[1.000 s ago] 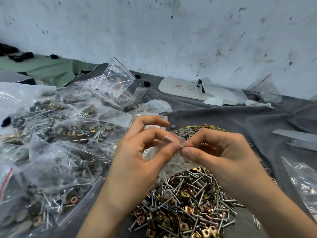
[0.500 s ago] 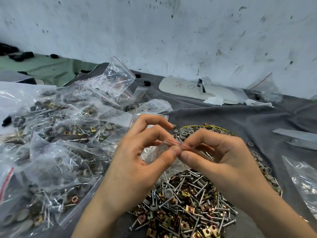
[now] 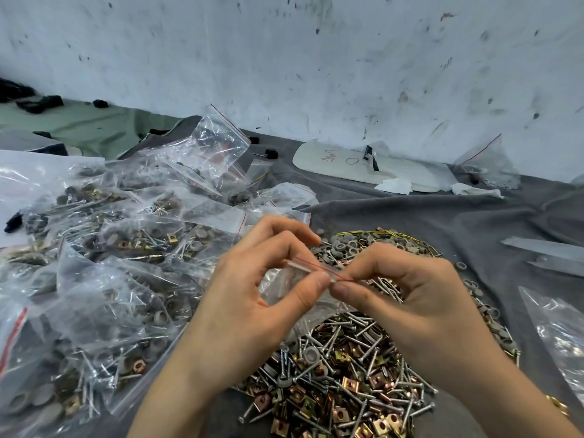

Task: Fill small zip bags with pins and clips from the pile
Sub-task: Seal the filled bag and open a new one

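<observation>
My left hand (image 3: 240,298) and right hand (image 3: 410,298) both pinch the small zip bag (image 3: 284,281) by its red-lined mouth, over the pile (image 3: 341,368) at six o'clock. I judge the film light, limp and slippery, so the stiffer zip strip is the place to grip.

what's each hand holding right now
left hand: closed, pinching the top of a zip bag
right hand: closed, pinching the same bag's top edge
</observation>
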The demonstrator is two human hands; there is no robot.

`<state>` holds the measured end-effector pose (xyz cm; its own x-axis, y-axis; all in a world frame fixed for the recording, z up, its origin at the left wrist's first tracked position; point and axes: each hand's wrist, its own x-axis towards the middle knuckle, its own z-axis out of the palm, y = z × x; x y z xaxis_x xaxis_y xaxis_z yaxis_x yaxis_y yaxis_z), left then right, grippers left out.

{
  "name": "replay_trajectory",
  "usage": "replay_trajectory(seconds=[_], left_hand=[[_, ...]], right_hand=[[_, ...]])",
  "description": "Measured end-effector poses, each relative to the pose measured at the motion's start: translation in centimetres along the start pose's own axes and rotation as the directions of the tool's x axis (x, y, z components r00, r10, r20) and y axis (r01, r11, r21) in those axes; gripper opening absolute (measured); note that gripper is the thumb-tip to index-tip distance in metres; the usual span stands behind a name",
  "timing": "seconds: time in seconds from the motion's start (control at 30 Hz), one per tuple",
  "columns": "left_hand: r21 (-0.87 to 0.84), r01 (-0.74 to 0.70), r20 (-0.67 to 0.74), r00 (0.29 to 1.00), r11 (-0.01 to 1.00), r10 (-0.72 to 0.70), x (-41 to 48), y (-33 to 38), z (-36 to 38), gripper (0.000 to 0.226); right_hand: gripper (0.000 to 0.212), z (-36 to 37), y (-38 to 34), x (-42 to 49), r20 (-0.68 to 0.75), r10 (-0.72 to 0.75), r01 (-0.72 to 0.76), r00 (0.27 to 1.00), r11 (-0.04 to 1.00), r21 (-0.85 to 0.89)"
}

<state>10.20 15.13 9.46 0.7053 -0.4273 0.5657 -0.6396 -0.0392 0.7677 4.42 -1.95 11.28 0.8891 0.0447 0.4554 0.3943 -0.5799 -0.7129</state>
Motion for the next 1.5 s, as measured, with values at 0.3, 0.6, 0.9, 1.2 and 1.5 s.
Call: replay_trajectory(seconds=[0.3,0.6,0.9,1.2,1.5], left_hand=[[-0.078,-0.009,-0.039,0.999,0.997,0.006,0.0,-0.6,-0.6,0.016],[-0.099,-0.019,-0.063,0.998,0.995,0.013,0.0,-0.6,-1.5,0.017],[-0.178,0.053,-0.094,0.993,0.983,-0.071,0.0,-1.5,-1.6,0.018],[-0.105,0.024,0.006,1.000,0.994,-0.023,0.3,-1.2,-0.7,0.021],[-0.087,0.084,0.073,0.994,0.993,-0.077,0.3,-1.6,-0.7,0.010]], right_hand=[[0.015,0.2,0.4,-0.6,-0.066,0.059,-0.058,0.996,0.998,0.015],[0.014,0.5,1.3,-1.0,-0.072,0.120,-0.115,0.990,0.991,0.068],[0.020,0.6,1.8,-0.7,-0.087,0.119,-0.113,0.989,0.991,0.067],[0.018,1.3,1.4,-0.5,-0.030,0.075,-0.071,0.997,0.990,0.124],[0.008,2.1,1.6,-0.3,-0.028,0.117,-0.109,0.993,0.973,0.204]])
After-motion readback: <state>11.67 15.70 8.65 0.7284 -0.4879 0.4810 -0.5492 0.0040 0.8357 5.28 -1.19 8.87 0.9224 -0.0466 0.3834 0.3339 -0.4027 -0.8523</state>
